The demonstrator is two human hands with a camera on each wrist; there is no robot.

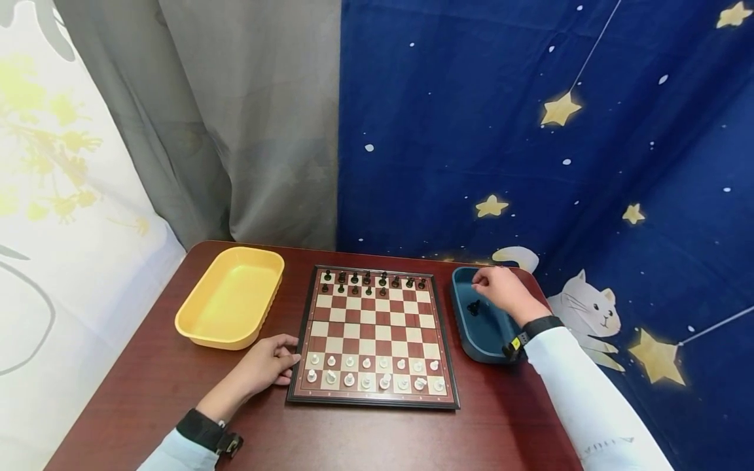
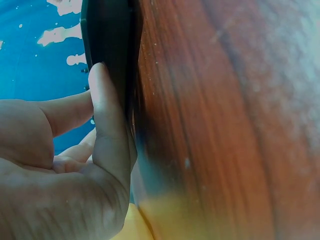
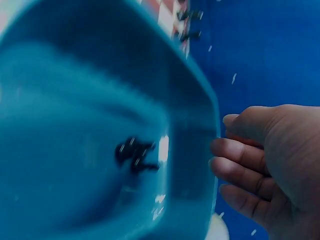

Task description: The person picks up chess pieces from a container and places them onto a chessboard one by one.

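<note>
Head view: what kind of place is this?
Probably a staged recording corner, not a real room: a small wooden table hemmed in by hung fabric backdrops, a star-and-cat sheet and a grey curtain, with a chessboard between two trays.

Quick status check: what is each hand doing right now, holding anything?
Left hand: open, fingers resting against the chessboard's left edge, holding nothing.
Right hand: over the blue tray, fingers loosely curled, nothing visible in its grip.
</note>
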